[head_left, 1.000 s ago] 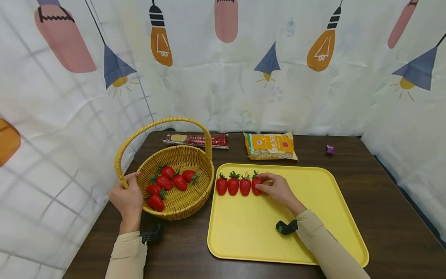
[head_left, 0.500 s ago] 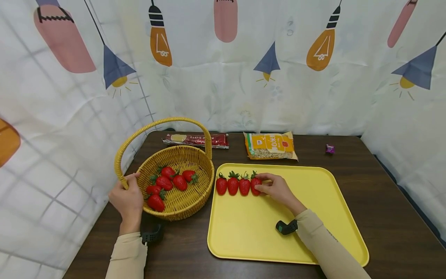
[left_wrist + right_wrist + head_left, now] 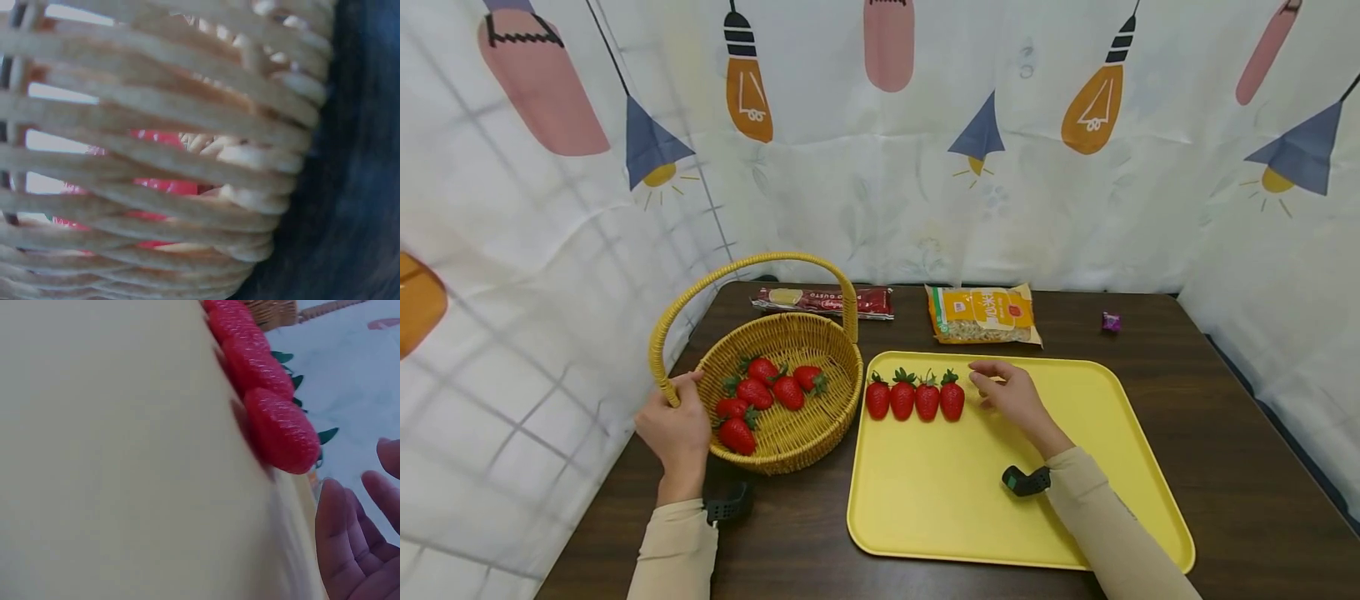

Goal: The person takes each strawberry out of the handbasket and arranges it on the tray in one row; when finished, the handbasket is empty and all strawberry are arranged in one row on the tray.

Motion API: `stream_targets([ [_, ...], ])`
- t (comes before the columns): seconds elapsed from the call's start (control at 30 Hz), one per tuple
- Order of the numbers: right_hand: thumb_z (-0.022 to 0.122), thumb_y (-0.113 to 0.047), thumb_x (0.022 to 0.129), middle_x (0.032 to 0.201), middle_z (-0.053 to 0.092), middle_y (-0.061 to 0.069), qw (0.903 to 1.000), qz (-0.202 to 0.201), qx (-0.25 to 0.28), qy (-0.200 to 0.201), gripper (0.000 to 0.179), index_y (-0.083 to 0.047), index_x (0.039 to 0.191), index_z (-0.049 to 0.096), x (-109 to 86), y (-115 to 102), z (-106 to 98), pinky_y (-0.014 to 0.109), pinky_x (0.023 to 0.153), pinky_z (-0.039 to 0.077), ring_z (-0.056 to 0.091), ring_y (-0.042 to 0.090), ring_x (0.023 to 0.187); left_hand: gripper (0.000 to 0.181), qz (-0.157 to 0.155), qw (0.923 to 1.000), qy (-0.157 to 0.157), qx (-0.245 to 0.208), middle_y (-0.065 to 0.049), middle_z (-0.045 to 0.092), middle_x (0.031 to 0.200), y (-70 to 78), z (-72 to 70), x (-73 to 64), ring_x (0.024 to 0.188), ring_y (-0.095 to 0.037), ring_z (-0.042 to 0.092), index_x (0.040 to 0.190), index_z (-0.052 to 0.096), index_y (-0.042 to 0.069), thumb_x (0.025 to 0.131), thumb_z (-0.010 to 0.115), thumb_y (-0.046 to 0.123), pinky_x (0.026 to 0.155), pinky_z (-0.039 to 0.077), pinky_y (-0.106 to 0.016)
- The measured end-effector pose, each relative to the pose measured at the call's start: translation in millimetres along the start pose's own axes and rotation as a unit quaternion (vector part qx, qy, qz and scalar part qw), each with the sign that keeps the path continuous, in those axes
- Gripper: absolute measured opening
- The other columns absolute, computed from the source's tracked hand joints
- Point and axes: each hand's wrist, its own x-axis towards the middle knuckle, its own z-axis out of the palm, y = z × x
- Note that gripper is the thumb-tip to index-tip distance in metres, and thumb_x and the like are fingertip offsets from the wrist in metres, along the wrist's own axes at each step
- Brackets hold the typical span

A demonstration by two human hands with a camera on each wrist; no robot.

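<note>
My left hand grips the handle of a yellow wicker basket at its near left end. Several red strawberries with green leaves lie inside the basket, mostly toward its left side. On the yellow tray, more strawberries stand in a neat row along the far left, leaves pointing away. Just right of the rightmost strawberry, my right hand hovers apart from it, fingers loosely bent and holding nothing. In the right wrist view that strawberry sits beyond the fingertips. Basket weave fills most of the left wrist view.
Behind the basket lies a dark red packet. A yellow-orange bag of grain rests behind the tray, and a small purple wrapped piece is at the far right of the dark wooden table. A patterned curtain hangs behind.
My right hand has let go of the rightmost strawberry and moved a little to the right, its fingers spreading. The left hand still holds the basket handle in the same spot.
</note>
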Motion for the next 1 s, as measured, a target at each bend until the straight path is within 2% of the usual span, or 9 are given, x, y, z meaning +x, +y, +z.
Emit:
stream_targets([
  [0.1, 0.063, -0.027, 0.096, 0.111, 0.060, 0.019, 0.9997, -0.002, 0.026, -0.001, 0.041, 0.000, 0.126, 0.061, -1.6, -8, -1, 0.033, 0.071, 0.057, 0.058, 0.022, 0.081, 0.031, 0.007, 1.0000, -0.003, 0.003, -0.017, 0.069, 0.068, -0.2, 0.1, -0.2, 0.042, 0.005, 0.028, 0.082, 0.081, 0.006, 0.094, 0.055, 0.018, 0.044, 0.016, -0.023],
  [0.2, 0.062, -0.027, 0.097, 0.114, 0.060, 0.021, 0.9991, -0.012, 0.038, -0.017, 0.042, 0.003, 0.127, 0.059, -3.0, -21, 4, 0.035, 0.074, 0.057, 0.057, 0.026, 0.086, 0.032, 0.008, 0.9999, -0.003, 0.005, -0.018, 0.067, 0.066, -1.2, 0.8, 0.4, 0.042, 0.004, 0.026, 0.082, 0.080, 0.006, 0.094, 0.054, 0.019, 0.044, 0.015, -0.023],
  [0.3, 0.062, -0.025, 0.097, 0.116, 0.060, 0.019, 0.9982, -0.023, 0.043, -0.035, 0.040, 0.003, 0.125, 0.060, -2.5, -39, 14, 0.038, 0.077, 0.057, 0.058, 0.036, 0.096, 0.032, 0.008, 0.9999, -0.001, 0.007, -0.017, 0.063, 0.060, -1.0, 0.9, 1.2, 0.041, 0.003, 0.023, 0.081, 0.080, 0.005, 0.094, 0.054, 0.020, 0.044, 0.015, -0.024],
  [0.47, 0.062, -0.021, 0.097, 0.117, 0.062, 0.016, 0.9948, -0.056, 0.047, -0.072, 0.029, -0.002, 0.119, 0.064, 1.4, -67, 40, 0.044, 0.079, 0.056, 0.056, 0.046, 0.106, 0.033, -0.002, 1.0000, -0.007, -0.001, -0.004, 0.053, 0.048, 1.1, -0.8, 0.2, 0.040, -0.003, 0.018, 0.081, 0.080, 0.004, 0.095, 0.054, 0.020, 0.043, 0.014, -0.025],
  [0.63, 0.062, -0.019, 0.097, 0.118, 0.063, 0.019, 0.9847, -0.116, 0.045, -0.122, 0.025, -0.003, 0.116, 0.066, 3.7, -89, 77, 0.045, 0.078, 0.056, 0.062, 0.038, 0.098, 0.034, -0.007, 0.9999, -0.008, -0.005, 0.012, 0.046, 0.046, 0.5, -1.2, -0.2, 0.041, -0.005, 0.018, 0.080, 0.079, 0.003, 0.095, 0.053, 0.020, 0.041, 0.013, -0.025],
  [0.77, 0.061, -0.018, 0.097, 0.117, 0.064, 0.018, 0.9741, -0.151, 0.045, -0.162, 0.027, 0.000, 0.116, 0.065, 1.0, -101, 111, 0.046, 0.079, 0.055, 0.065, 0.037, 0.092, 0.036, -0.008, 0.9999, -0.006, -0.006, 0.018, 0.044, 0.047, -1.9, -0.1, -0.3, 0.041, -0.006, 0.019, 0.080, 0.079, 0.003, 0.095, 0.053, 0.021, 0.042, 0.014, -0.025],
  [0.83, 0.061, -0.018, 0.097, 0.111, 0.066, 0.014, 0.9705, -0.163, 0.037, -0.174, 0.027, 0.000, 0.116, 0.066, -1.5, -105, 127, 0.042, 0.076, 0.056, 0.065, 0.035, 0.088, 0.036, -0.013, 0.9999, -0.005, -0.005, 0.015, 0.048, 0.049, -2.5, 0.4, -0.7, 0.041, -0.007, 0.021, 0.081, 0.079, 0.003, 0.096, 0.052, 0.022, 0.043, 0.015, -0.025],
  [0.9, 0.061, -0.018, 0.097, 0.106, 0.068, 0.010, 0.9670, -0.177, 0.027, -0.181, 0.024, -0.002, 0.114, 0.067, -4.2, -108, 144, 0.036, 0.072, 0.055, 0.065, 0.030, 0.083, 0.036, -0.019, 0.9998, -0.003, -0.005, 0.004, 0.058, 0.054, -2.8, 0.5, -1.3, 0.042, -0.005, 0.025, 0.082, 0.079, 0.003, 0.096, 0.053, 0.023, 0.044, 0.016, -0.025],
  [1.0, 0.062, -0.019, 0.096, 0.100, 0.069, 0.003, 0.9629, -0.195, 0.012, -0.187, 0.021, -0.007, 0.111, 0.070, -8.6, -111, 165, 0.030, 0.068, 0.053, 0.064, 0.018, 0.080, 0.037, -0.027, 0.9996, -0.003, -0.009, -0.011, 0.071, 0.071, -2.4, 0.9, -1.9, 0.048, 0.004, 0.036, 0.083, 0.079, 0.002, 0.096, 0.052, 0.024, 0.048, 0.023, -0.021],
])
